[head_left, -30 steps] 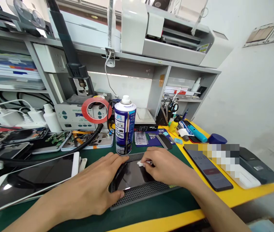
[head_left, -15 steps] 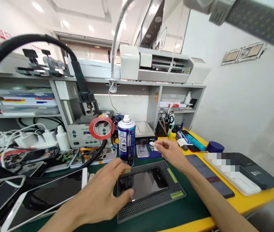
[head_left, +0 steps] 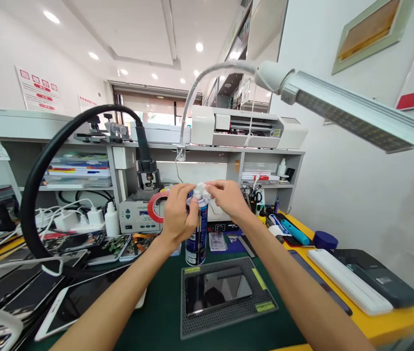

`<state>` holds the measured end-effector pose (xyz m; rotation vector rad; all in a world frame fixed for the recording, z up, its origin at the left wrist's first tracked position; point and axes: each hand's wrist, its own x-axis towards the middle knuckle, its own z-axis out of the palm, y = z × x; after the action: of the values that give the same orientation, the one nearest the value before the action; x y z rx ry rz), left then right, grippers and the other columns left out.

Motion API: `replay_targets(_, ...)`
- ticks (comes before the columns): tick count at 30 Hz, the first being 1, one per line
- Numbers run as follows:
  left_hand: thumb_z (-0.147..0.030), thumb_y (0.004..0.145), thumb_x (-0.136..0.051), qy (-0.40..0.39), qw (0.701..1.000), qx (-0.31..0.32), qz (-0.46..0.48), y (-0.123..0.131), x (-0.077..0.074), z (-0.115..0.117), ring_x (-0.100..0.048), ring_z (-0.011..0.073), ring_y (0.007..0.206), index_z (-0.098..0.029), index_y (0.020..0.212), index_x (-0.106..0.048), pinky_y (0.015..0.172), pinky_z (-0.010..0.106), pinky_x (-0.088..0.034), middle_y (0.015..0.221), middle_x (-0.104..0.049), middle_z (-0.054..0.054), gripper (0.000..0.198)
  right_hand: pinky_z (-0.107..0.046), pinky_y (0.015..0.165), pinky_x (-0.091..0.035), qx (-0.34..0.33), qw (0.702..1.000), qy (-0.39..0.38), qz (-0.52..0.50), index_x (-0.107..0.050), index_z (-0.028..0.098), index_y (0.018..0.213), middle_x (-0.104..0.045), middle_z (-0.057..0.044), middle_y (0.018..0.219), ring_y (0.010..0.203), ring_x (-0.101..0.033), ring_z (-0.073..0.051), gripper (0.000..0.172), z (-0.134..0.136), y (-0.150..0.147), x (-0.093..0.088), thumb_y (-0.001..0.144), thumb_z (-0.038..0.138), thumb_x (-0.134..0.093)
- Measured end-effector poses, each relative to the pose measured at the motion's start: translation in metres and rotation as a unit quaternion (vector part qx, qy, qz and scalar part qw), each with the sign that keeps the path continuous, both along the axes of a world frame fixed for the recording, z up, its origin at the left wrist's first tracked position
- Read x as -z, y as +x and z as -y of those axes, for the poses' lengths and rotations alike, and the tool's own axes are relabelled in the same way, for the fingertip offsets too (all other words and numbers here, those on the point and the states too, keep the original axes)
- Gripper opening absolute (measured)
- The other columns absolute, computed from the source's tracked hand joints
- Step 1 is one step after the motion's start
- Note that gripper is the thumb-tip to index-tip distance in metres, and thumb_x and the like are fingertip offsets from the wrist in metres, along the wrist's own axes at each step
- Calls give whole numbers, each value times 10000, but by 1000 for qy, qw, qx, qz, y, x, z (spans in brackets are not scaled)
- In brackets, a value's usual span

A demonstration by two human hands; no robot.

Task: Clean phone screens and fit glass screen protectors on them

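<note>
My left hand (head_left: 176, 213) is wrapped round the upper part of a blue spray can (head_left: 196, 242) that stands on the green mat behind the phone. My right hand (head_left: 227, 196) pinches a small white wipe (head_left: 202, 188) right at the can's white nozzle. In front of the can a dark phone (head_left: 217, 293) lies screen-up in a black perforated holder mat (head_left: 226, 319), with neither hand touching it.
A black hose (head_left: 42, 170) loops over the left side above several phones and a white tablet (head_left: 78, 304). A red tape roll (head_left: 154, 206) hangs by a grey station. The desk lamp (head_left: 356, 115) reaches overhead at right. Tools, a black phone and a white bar lie on the yellow strip.
Both hands have left the phone: the left rose from its edge and gripped the spray can, the right lifted the wipe up to the nozzle. My view tilted upward.
</note>
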<state>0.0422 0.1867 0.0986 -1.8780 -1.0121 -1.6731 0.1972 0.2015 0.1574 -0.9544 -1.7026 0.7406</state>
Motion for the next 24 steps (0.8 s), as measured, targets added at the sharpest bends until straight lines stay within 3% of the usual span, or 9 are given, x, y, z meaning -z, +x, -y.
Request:
replay_targets(4, -182, 898, -473, 33, 999, -3, 22, 12, 10, -20, -598, 225, 940, -186, 1020, -563, 844, 381, -514, 982, -614, 89, 151, -230, 572, -437, -19, 1000, 1, -9, -758, 114, 782, -653, -26, 668, 591, -526, -124, 217, -11, -19, -2, 746, 229, -578)
replay_targets(9, -153, 846, -504, 46, 998, -11, 46, 15, 20, -28, -567, 237, 968, -177, 1048, -540, 855, 393, -499, 1006, -580, 104, 207, -228, 525, -399, -21, 999, -8, -35, -711, 133, 755, -546, 18, 551, 531, -473, -118, 203, -24, -22, 11, 731, 254, -550)
replay_targets(16, -168, 866, -480, 29, 998, -7, 50, 14, 21, -31, -555, 225, 916, -181, 1082, -537, 821, 378, -481, 986, -605, 91, 224, -233, 522, -403, -29, 997, -35, -57, -694, 136, 771, -527, 23, 537, 516, -472, -117, 158, -31, -22, 11, 694, 205, -575)
replay_targets(24, -177, 879, -464, 31, 998, 1, 47, 15, 20, -28, -547, 224, 899, -182, 1089, -536, 799, 377, -461, 983, -608, 91, 222, -221, 435, -347, -64, 996, -52, 18, -708, 119, 747, -520, 9, 537, 485, -436, -102, 140, -23, -15, -1, 730, 140, -571)
